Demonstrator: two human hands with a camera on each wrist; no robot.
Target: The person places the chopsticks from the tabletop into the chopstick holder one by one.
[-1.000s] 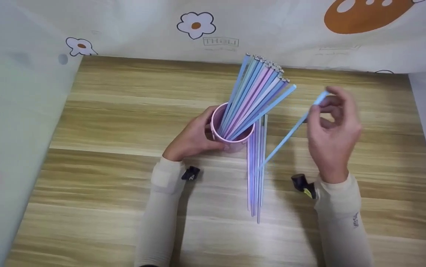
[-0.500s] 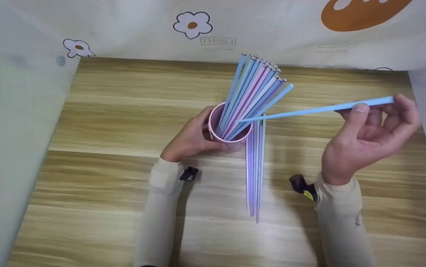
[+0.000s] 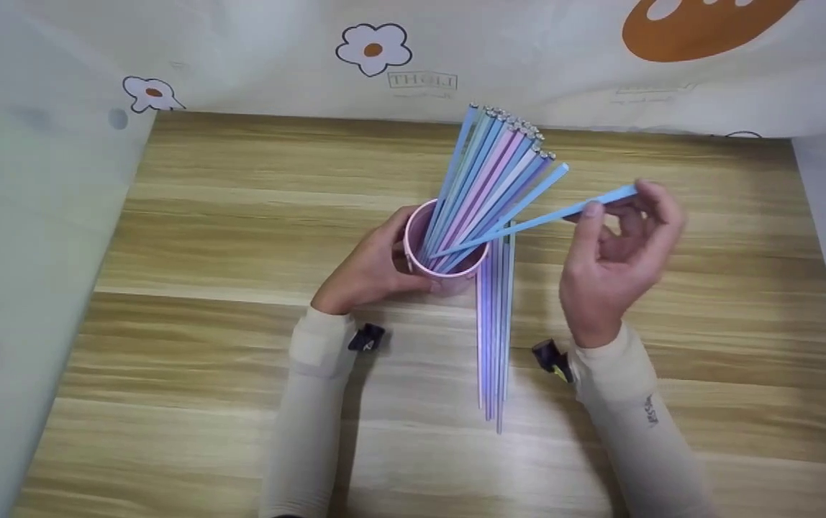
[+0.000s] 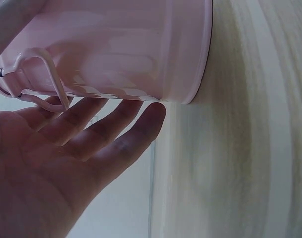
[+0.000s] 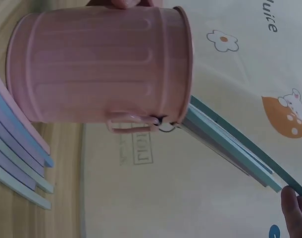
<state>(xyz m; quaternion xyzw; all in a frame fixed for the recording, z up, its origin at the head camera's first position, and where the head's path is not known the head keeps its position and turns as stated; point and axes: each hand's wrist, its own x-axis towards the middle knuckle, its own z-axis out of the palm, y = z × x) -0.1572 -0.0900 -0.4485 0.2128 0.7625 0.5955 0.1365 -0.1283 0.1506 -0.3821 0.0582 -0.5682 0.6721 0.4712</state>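
My left hand (image 3: 366, 277) holds a small pink bucket (image 3: 457, 286), thumb in front and fingers round the far side. In the left wrist view those fingers lie along the wall beside a small loop handle (image 4: 53, 74). Out of the bucket leans a bundle of pastel chopsticks (image 3: 492, 180), tilted back and right, with silvery upper ends. Between thumb and fingers, my right hand (image 3: 611, 262) pinches a light blue chopstick (image 3: 542, 218) near its thick end. Its thin tip overlaps the bucket's mouth. Fingers of that hand show at the right wrist view's edge.
Several purple, pink and pale green chopsticks (image 3: 491, 345) lie side by side on the wooden table (image 3: 204, 374), just right of the bucket and toward me. A pale flower-print sheet (image 3: 528, 65) rises behind the table's far edge.
My right hand swung out to the right, then came back left, bringing the blue chopstick's tip from over the loose chopsticks to the bucket's mouth. My left hand and the bucket stay put.
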